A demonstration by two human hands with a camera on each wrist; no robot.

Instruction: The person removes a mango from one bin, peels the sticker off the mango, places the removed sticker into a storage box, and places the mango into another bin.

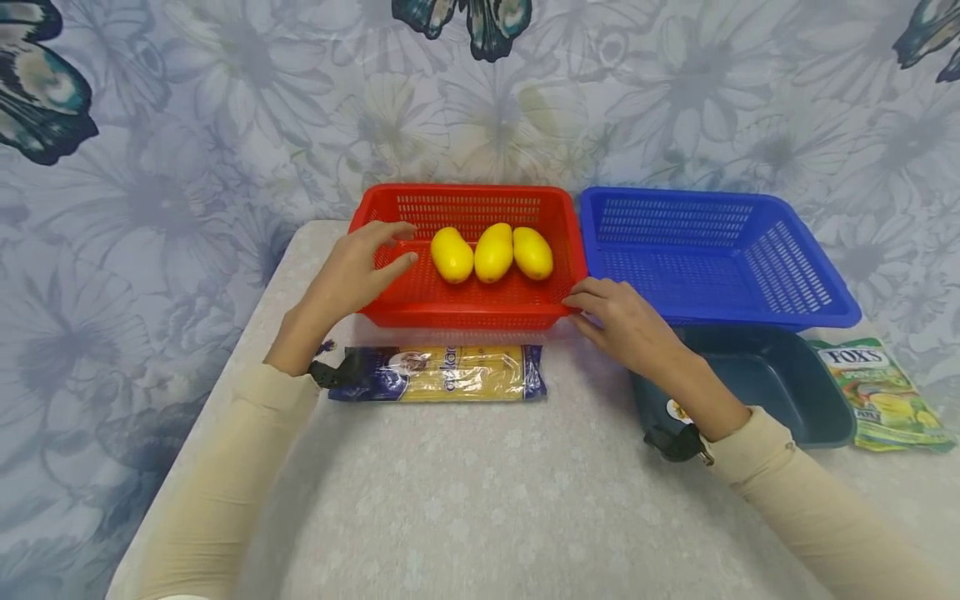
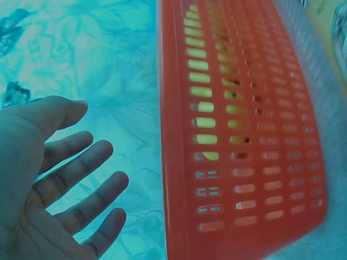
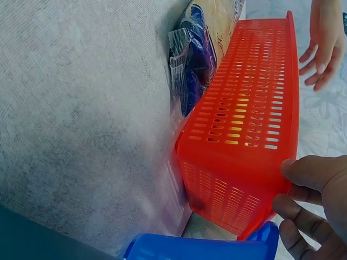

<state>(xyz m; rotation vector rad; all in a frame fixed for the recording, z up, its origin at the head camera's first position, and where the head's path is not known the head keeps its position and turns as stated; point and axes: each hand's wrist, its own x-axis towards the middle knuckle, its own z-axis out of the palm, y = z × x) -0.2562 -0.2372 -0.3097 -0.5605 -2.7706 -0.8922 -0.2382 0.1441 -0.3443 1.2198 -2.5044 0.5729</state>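
A red plastic basket [image 1: 465, 310] stands at the back of the table with three yellow mangoes [image 1: 493, 254] lying in it. My left hand [image 1: 352, 271] hovers over the basket's left side, fingers spread and apart from the fruit. The left wrist view shows that hand [image 2: 70, 179] beside the basket's rim, holding nothing. At the front right corner, my right hand [image 1: 618, 321] pinches the rim between thumb and fingers. This grip also shows in the right wrist view, with the thumb [image 3: 312, 172] on the corner of the red basket [image 3: 238, 130].
A blue basket [image 1: 750, 312] adjoins the red one on the right. A dark teal tub [image 1: 780, 383] stands before it, partly behind my right forearm. The green FOX'S candy bag [image 1: 881, 396] lies far right. A spaghetti packet [image 1: 465, 373] lies in front of the red basket.
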